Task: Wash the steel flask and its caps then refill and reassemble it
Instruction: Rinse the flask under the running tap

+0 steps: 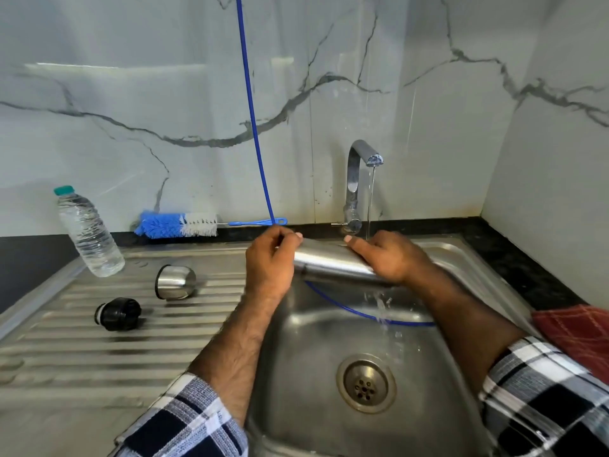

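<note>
A steel cup (175, 281) and black cap (118, 313) lie on the drainboard (66, 351), with a water bottle (88, 231) and brush (178, 223) behind. A blue cord (253, 127) hangs across the view. The flask (333, 262) lies level over the sink (313, 341), under the tap (357, 179), whose stream falls into the basin. The left hand (268, 262) grips one end; the right hand (392, 257) curls over the other.

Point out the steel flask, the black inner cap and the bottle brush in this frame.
steel flask (333, 260), head view, middle of the body between the hands.
black inner cap (119, 313), head view, its ribbed side, on the drainboard.
bottle brush (171, 224), head view, blue bristles.
</note>
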`<state>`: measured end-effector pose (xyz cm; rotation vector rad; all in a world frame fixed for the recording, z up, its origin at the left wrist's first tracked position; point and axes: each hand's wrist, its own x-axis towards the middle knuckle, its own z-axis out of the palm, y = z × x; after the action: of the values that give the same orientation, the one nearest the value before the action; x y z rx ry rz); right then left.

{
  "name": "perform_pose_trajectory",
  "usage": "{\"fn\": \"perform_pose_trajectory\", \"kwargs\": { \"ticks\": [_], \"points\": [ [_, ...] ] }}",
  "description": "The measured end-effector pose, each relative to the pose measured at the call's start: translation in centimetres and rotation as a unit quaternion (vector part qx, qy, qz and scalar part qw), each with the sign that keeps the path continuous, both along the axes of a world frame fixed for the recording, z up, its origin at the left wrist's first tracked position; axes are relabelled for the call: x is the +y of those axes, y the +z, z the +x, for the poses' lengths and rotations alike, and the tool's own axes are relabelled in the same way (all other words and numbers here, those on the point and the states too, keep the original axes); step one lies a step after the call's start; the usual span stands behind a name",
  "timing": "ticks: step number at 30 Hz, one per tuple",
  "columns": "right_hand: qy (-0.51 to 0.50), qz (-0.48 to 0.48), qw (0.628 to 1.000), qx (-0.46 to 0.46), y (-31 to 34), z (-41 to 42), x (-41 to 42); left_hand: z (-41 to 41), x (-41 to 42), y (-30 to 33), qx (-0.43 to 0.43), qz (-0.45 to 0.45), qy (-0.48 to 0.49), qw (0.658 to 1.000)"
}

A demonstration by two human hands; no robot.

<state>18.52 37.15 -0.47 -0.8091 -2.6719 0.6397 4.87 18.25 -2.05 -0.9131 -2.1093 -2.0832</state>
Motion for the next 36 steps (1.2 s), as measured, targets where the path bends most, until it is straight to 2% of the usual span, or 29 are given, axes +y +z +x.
{"fn": "perform_pose_trajectory", "kwargs": {
  "ticks": [2, 3, 5, 7, 8, 10, 12, 14, 16, 17, 18, 19, 20, 22, 23, 25, 26, 28, 30, 32, 33, 35, 36],
  "points": [
    [-0.029, 0.167, 0.985, 0.017, 0.0, 0.4, -0.6, 0.7, 0.5, -0.4, -0.222, -0.068, -0.043, 0.972],
    [-0.037, 0.226, 0.973, 0.026, -0.1, 0.6, -1.0, 1.0, 0.6, -0.5, -0.284, -0.098, -0.051, 0.952],
    [-0.052, 0.283, 0.957, 0.041, 0.0, 0.5, -2.1, 1.2, 0.6, -0.4, -0.365, -0.091, -0.036, 0.926],
    [-0.039, 0.305, 0.95, 0.061, 0.2, -0.2, -3.3, 0.6, 0.4, 0.2, -0.389, -0.048, 0.004, 0.92],
    [-0.016, 0.314, 0.947, 0.07, -0.1, -0.7, -4.1, 0.3, 0.3, 0.5, -0.373, -0.033, 0.024, 0.927],
    [0.051, 0.282, 0.954, 0.089, -1.1, -1.7, -5.8, 0.4, 0.4, 0.5, -0.29, -0.049, 0.041, 0.955],
    [0.089, 0.206, 0.967, 0.119, -1.6, -2.4, -6.7, 1.0, 0.7, -0.1, -0.15, -0.094, 0.056, 0.983],
    [0.098, 0.099, 0.985, 0.101, -0.6, -2.6, -6.5, 1.2, 0.4, -0.4, 0.007, -0.087, 0.062, 0.994],
    [0.085, -0.073, 0.993, 0.047, 0.9, -2.2, -5.6, 1.5, -0.1, 0.0, 0.155, -0.035, 0.016, 0.987],
    [0.072, -0.207, 0.975, 0.035, 1.2, -1.9, -5.1, 1.6, -0.3, 0.0, 0.198, -0.014, -0.018, 0.98],
    [0.059, -0.336, 0.94, 0.013, 1.4, -1.3, -4.6, 1.8, -0.4, 0.2, 0.218, 0.002, -0.049, 0.975],
    [0.056, -0.426, 0.903, -0.024, 1.2, -0.7, -4.2, 1.9, -0.3, 0.2, 0.218, 0.013, -0.065, 0.974],
    [0.064, -0.474, 0.876, -0.064, 0.9, -0.1, -3.8, 1.9, -0.3, 0.1, 0.205, 0.021, -0.067, 0.976],
    [0.075, -0.497, 0.858, -0.108, 0.4, 0.8, -2.6, 1.4, -0.1, 0.1, 0.157, 0.04, -0.036, 0.986],
    [0.076, -0.496, 0.858, -0.111, 0.4, 1.1, -2.0, 0.9, -0.1, 0.0, 0.128, 0.051, -0.011, 0.99],
    [0.068, -0.455, 0.884, -0.08, 0.8, 1.4, -1.1, -0.5, -0.2, -0.3, 0.055, 0.065, 0.041, 0.996],
    [0.058, -0.405, 0.912, -0.04, 0.9, 1.3, -0.9, -1.2, -0.3, -0.4, 0.014, 0.068, 0.068, 0.995],
    [0.042, -0.265, 0.958, 0.102, 0.5, 0.7, -0.6, -1.9, -0.5, -0.3, -0.086, 0.075, 0.12, 0.986],
    [0.03, -0.127, 0.953, 0.275, 0.0, -0.2, -1.1, -1.4, -0.2, 0.0, -0.205, 0.095, 0.151, 0.962],
    [-0.043, -0.066, 0.912, 0.403, -0.5, -1.6, -1.9, -0.4, 0.5, 0.2, -0.307, 0.09, 0.15, 0.935],
    [-0.098, -0.097, 0.882, 0.45, -0.8, -2.4, -2.0, 0.4, 0.9, 0.1, -0.349, 0.082, 0.13, 0.924],
    [-0.198, -0.27, 0.797, 0.502, -1.1, -3.6, -1.9, 1.7, 1.5, -0.3, -0.396, 0.062, 0.065, 0.914],
    [-0.231, -0.369, 0.745, 0.505, -1.5, -4.0, -1.6, 2.3, 1.8, -0.5, -0.39, 0.041, 0.035, 0.919]
  ]
}}
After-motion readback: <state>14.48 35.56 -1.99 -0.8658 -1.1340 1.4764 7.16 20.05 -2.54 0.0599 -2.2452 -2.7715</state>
